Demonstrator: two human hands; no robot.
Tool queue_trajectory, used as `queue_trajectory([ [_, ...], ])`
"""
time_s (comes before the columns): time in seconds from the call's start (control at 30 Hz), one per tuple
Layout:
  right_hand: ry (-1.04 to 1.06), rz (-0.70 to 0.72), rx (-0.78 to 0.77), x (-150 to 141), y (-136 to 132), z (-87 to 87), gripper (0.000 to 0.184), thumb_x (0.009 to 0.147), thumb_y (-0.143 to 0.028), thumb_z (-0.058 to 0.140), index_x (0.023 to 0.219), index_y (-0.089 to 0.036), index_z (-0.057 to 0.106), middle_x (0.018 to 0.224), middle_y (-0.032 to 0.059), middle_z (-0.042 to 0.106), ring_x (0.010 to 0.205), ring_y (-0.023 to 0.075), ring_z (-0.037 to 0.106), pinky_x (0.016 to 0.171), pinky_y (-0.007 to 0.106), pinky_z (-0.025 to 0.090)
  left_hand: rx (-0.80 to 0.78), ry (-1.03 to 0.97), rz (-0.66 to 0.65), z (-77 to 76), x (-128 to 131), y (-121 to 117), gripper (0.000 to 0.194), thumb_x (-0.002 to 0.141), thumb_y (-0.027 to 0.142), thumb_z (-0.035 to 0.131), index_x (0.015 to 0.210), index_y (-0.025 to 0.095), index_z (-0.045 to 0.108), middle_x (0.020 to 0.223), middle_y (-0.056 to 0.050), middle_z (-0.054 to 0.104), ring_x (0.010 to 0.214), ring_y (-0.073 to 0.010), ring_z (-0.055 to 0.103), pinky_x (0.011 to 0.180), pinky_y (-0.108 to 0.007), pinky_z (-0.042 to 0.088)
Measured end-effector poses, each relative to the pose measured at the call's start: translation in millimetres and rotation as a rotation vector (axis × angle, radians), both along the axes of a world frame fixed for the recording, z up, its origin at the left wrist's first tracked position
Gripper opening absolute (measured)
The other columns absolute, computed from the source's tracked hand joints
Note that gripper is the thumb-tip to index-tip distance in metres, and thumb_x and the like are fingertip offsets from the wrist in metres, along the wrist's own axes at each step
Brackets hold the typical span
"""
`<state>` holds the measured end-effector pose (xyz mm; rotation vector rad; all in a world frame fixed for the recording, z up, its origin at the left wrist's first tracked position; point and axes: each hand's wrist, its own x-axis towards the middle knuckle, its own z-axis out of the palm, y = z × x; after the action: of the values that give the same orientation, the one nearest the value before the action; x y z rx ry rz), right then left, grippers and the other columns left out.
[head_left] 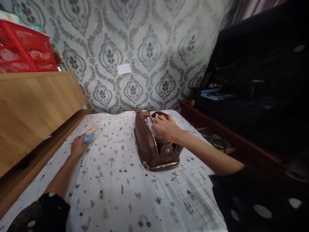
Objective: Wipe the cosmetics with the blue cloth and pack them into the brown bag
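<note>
While the bag [144, 138] sits upright on the sheet [108, 193], its open top lets the right hand [167, 129] reach in from above.
The right fingers bend over a pale bundle [152, 127] inside; their tips are partly hidden, so I cannot tell whether they pinch it. Well apart, the left hand [78, 146] curls low beside a blue piece [88, 138] and a peach strip [92, 130], perhaps steadying them, though blur hides its grip. The bag's depths are dark, and its far side is cut off by the right hand.

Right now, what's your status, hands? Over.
Left hand at blue item, on patterned sheet. Right hand in open brown bag, at something pale. That hand partly hides the opening.
</note>
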<state>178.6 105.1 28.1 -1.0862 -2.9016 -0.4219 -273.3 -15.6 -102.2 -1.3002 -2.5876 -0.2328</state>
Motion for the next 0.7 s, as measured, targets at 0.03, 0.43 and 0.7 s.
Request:
queue_trajectory([
  [0.03,0.01,0.006,0.01,-0.6,1.1,-1.8,0.04,0.089,-0.015,0.054,0.126,-0.014,0.066,0.144,0.0212,0.054,0.129,0.0411,0.047,0.101,0.065,0.038,0.003,0.008,-0.003,-2.1,-1.0,0.3,0.053,0.093,0.029,0.048,0.145,0.017,0.05,0.135,-0.019,0.06,0.125,-0.0357,0.056,0.102,-0.047,0.047],
  [0.43,0.092,-0.07,-0.082,2.3,-8.1,-1.2,0.031,0.087,-0.012,0.057,0.116,-0.01,0.068,0.123,0.0219,0.061,0.106,0.034,0.062,0.09,0.041,0.05,-0.026,0.056,-0.016,-3.6,-0.6,-0.4,0.053,0.096,0.032,0.043,0.146,0.015,0.048,0.136,-0.02,0.058,0.123,-0.037,0.057,0.099,-0.049,0.047],
  [0.7,0.168,-0.159,-0.153,8.6,-13.4,-2.9,0.029,0.099,-0.025,0.049,0.108,-0.013,0.073,0.119,0.0192,0.062,0.106,0.0305,0.064,0.091,0.039,0.049,-0.06,0.078,-0.017,-3.2,1.3,-1.2,0.055,0.098,0.039,0.041,0.147,0.014,0.047,0.134,-0.022,0.058,0.122,-0.0381,0.056,0.098,-0.049,0.047],
])
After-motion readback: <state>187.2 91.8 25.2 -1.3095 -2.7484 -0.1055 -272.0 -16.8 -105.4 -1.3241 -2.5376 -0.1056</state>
